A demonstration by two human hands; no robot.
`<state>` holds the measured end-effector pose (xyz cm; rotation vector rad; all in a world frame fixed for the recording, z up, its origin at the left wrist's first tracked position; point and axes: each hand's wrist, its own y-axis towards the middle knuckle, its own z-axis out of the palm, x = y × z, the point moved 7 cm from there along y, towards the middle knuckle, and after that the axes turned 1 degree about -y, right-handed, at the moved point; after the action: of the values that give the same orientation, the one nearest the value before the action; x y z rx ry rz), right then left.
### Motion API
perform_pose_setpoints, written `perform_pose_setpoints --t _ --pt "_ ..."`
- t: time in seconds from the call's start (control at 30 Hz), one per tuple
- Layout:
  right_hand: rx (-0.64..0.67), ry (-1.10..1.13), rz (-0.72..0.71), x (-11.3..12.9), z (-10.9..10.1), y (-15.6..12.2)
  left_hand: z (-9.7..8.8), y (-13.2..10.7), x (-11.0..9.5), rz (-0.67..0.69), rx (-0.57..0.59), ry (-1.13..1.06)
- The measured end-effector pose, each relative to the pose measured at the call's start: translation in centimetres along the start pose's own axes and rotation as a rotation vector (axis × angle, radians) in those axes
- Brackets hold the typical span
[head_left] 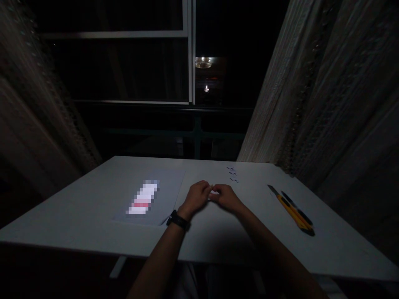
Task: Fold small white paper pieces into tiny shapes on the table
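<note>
My left hand, with a dark band on the wrist, meets my right hand over the middle of the white table. Both hands are closed, fingertips pinched together around a small white piece that looks like paper. The fingers hide most of it, and the dim light blurs its shape. Just beyond my right hand, several small pale pieces with dark marks lie in a short row.
On the left, a blurred-out bright rectangle, perhaps a phone screen, lies on a white sheet. To the right are a yellow utility knife and a dark pen. Curtains flank a dark window behind the table.
</note>
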<state>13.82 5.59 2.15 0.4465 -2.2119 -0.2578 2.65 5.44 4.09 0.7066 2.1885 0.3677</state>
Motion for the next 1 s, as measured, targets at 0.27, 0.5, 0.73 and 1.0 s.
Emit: perform_pose_setpoints --t 0.27,0.5,0.73,1.0 --pt "0.006 -0.077 -0.022 0.7 -0.5 0.0 -0.5 -0.1 -0.2 -0.034 -0.043 -0.050" --pt "-0.056 0.047 0.036 -0.2 -0.4 0.1 -0.4 0.3 0.9 -0.079 -0.103 -0.169" --pt "-0.116 0.409 0.155 -1.3 -0.3 0.4 -0.1 0.2 2.0 -0.153 -0.124 -0.293" --pt "-0.050 0.598 0.210 -2.2 0.0 0.6 -0.1 0.1 1.9 -0.162 -0.097 -0.226"
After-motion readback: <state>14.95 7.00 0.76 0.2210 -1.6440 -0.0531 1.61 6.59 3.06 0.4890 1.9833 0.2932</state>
